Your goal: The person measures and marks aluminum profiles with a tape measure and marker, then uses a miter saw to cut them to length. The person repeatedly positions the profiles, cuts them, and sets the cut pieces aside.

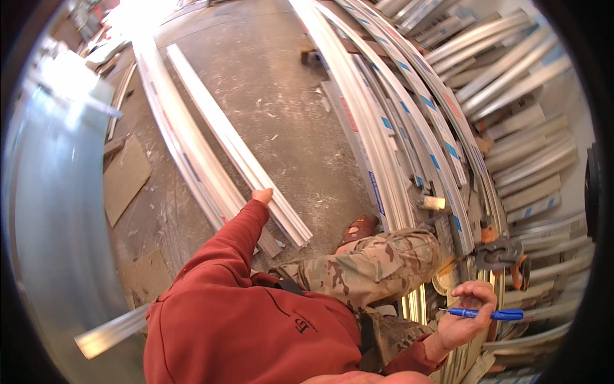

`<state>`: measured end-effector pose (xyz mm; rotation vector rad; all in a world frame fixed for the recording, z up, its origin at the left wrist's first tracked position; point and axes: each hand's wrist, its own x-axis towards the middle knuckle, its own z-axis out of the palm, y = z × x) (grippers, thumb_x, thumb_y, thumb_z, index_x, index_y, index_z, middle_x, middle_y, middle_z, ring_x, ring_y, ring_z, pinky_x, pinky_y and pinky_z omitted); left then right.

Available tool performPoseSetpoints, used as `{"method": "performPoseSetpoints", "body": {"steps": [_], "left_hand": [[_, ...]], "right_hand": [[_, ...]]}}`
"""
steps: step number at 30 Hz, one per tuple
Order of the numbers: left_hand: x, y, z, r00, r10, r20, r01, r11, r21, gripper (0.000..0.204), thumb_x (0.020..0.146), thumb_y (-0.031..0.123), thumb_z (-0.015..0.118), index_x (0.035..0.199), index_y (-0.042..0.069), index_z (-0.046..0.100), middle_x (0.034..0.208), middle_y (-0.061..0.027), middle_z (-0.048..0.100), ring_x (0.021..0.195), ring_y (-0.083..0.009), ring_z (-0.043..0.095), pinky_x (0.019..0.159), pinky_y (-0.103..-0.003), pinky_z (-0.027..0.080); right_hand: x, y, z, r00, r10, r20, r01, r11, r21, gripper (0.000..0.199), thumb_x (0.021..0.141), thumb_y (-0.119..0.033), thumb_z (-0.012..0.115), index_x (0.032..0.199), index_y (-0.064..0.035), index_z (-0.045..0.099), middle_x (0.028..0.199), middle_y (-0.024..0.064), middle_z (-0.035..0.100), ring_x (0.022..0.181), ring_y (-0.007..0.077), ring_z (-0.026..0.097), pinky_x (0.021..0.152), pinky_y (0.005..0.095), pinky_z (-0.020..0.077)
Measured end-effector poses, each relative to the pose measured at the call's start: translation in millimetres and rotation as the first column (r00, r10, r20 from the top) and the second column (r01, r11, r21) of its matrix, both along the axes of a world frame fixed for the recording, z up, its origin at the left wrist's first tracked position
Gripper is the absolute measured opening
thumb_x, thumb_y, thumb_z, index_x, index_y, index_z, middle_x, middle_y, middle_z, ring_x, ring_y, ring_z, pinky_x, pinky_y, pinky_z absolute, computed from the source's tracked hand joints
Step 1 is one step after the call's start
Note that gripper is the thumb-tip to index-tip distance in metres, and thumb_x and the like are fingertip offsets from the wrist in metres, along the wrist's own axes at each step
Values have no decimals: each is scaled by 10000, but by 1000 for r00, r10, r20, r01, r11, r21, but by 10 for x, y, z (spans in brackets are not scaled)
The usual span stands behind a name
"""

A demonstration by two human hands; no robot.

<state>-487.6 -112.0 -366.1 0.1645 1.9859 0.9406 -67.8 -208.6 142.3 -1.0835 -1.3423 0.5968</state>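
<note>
Right hand (465, 319) had a closed grip on a blue pen (489, 313), pinched between thumb and fingers, pen lying roughly level with its tip pointing toward the person's left. Just above that hand sat an orange-and-grey clamp tool (501, 254) on the stack of aluminium profiles (422, 128), near but not touching the pen. Left hand (261, 195) was stretched out on a red-sleeved arm, fingertips resting on the near end of a long white profile (236, 144) lying on the concrete floor (281, 96); how far the grip was open could not be told, the fingers were mostly hidden behind the sleeve. A second long profile (185, 150) lay just beside the first, on its left. Person's leg in camouflage trousers (371, 262) was bent forward between the two hands, shoe (358, 229) planted by the base of the stack. Cardboard scraps (125, 179) lay on the floor further left. A short metal bar (112, 333) showed at lower left, next to a large curved metal sheet (51, 211).
</note>
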Motion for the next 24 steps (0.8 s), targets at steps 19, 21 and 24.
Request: {"method": "performPoseSetpoints", "body": {"steps": [19,21,24], "left_hand": [[-239,-97,-602,-223,-957,-183,659,-10,-752,345,802,183,706,1100,39,609,1135,-193,674,1099,-270,626,953,-389,489],[-196,-81,-558,-245,-949,-200,654,-10,-756,354,789,185,722,1091,45,603,1119,-188,680,1083,-263,630,952,-386,486],[-48,-37,-481,-123,-975,-186,690,50,-722,280,897,99,532,1149,16,621,1177,-221,660,1116,-295,615,981,-406,460]], "right_hand": [[1327,-946,-325,919,-368,-141,379,923,63,555,1031,-467,345,833,3,565,646,57,452,601,198,486,565,310,428],[1483,-1035,-417,898,-376,-229,391,920,25,536,1033,-462,365,895,5,588,621,35,450,563,161,475,520,279,401],[1555,-963,-580,804,-581,-127,575,814,-84,474,1033,-428,419,1019,4,613,655,25,498,542,110,475,483,236,382]]}}
